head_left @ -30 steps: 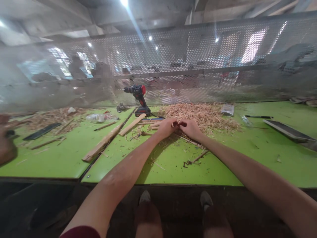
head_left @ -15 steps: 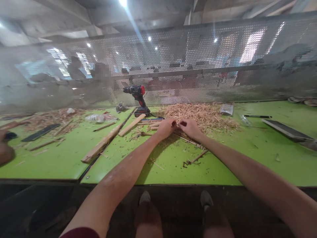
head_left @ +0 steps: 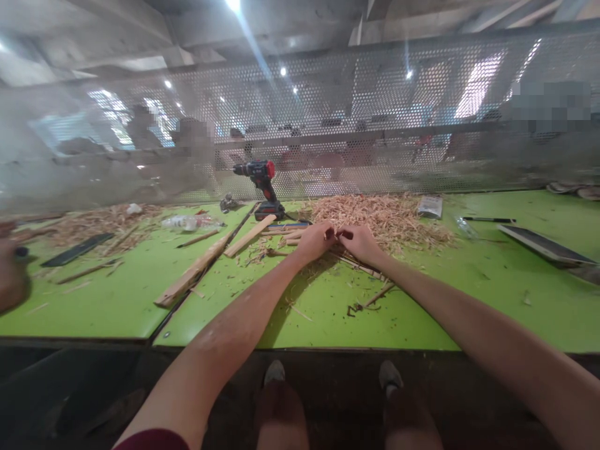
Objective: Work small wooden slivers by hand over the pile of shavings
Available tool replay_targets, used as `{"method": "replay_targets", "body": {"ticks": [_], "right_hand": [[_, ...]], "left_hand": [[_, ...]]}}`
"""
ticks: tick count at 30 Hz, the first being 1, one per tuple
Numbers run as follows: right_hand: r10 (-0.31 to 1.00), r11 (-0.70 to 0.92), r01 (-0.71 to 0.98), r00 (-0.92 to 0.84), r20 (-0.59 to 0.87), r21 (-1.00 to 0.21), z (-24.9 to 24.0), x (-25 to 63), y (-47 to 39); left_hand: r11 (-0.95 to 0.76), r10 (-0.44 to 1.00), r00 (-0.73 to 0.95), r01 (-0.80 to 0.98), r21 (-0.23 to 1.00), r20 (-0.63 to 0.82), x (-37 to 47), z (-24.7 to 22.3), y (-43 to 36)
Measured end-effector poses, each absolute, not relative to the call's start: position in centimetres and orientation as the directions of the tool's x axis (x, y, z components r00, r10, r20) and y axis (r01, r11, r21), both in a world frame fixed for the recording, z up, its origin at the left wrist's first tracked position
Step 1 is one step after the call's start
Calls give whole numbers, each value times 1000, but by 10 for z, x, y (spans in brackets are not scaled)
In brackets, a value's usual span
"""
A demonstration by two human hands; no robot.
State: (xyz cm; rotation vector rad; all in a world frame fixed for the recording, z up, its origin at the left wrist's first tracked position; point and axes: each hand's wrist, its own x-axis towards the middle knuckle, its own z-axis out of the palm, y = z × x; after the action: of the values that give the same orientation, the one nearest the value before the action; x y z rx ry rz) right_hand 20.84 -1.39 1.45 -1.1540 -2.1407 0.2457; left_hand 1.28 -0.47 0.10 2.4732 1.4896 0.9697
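Observation:
My left hand and my right hand meet fingertip to fingertip over the green table. Both have their fingers curled in a pinch; whatever lies between them is too small and too covered to name. Thin wooden sticks lie just under my hands. Behind them spreads a heap of pale wood shavings. A forked twig rests nearer the table's front edge. To the left of my left hand are more short sticks and a flat wooden slat.
A cordless drill stands upright behind the slat. A long wooden board lies along the table seam. Clear plastic packaging is at left, a dark-topped flat panel at right. Another person's hand shows at the left edge. Perforated mesh runs behind.
My two hands stay together in almost the same place, with only a slight shift of the fingers. The other person's hand at the left edge has moved a little.

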Motion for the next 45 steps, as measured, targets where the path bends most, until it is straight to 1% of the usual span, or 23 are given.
{"method": "replay_targets", "body": {"ticks": [10, 18, 25, 30, 36, 45], "right_hand": [[805, 575, 682, -375, 459, -452, 16, 208, -14], [808, 571, 673, -358, 468, -471, 18, 206, -19], [803, 579, 657, -355, 480, -483, 17, 207, -17], [817, 560, 662, -338, 468, -499, 17, 206, -17], [820, 554, 669, -335, 463, -496, 17, 206, -17], [820, 552, 678, -336, 464, -485, 17, 207, -16]], "left_hand": [[-522, 820, 319, 757, 392, 475, 13, 0, -4], [-564, 794, 368, 743, 361, 484, 12, 2, -7], [-533, 818, 347, 757, 378, 459, 14, 5, -10], [-521, 826, 349, 772, 363, 442, 14, 6, -10], [-505, 829, 333, 791, 347, 449, 14, 5, -10], [-512, 825, 331, 781, 357, 458, 13, 5, -8]]}}
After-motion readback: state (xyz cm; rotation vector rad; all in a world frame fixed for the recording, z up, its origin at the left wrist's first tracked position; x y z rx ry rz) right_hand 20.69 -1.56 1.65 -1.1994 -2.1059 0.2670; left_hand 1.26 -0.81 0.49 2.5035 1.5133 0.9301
